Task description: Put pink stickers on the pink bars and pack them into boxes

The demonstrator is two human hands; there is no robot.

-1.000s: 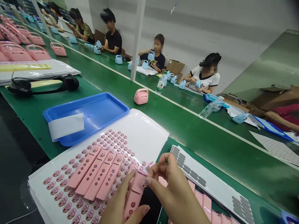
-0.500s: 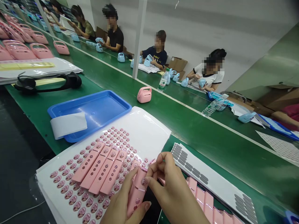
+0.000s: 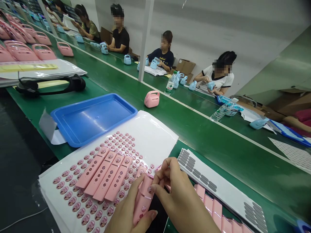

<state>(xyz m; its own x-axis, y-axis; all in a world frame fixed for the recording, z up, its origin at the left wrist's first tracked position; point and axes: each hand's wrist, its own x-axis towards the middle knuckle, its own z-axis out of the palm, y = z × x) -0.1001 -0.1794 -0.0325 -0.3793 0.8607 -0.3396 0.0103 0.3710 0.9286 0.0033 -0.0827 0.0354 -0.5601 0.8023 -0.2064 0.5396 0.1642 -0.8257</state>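
Well, pink panel (image 3: 143, 202) in both hands (image 3: 128, 215) (image 3: 181, 199), blue tray (image 3: 93, 121) (paper (image 3: 47, 126) beneath)

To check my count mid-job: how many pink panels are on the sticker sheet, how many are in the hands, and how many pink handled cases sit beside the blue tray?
Pink panels on the sticker sheet: 4
Pink panel held by the left hand and right hand: 1
Pink handled case beside the blue tray: 1
Total: 6

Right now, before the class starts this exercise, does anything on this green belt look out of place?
Yes: a white sheet pokes out from under the left corner of the blue plastic tray, bent up rather than lying flat, so it looks stray.
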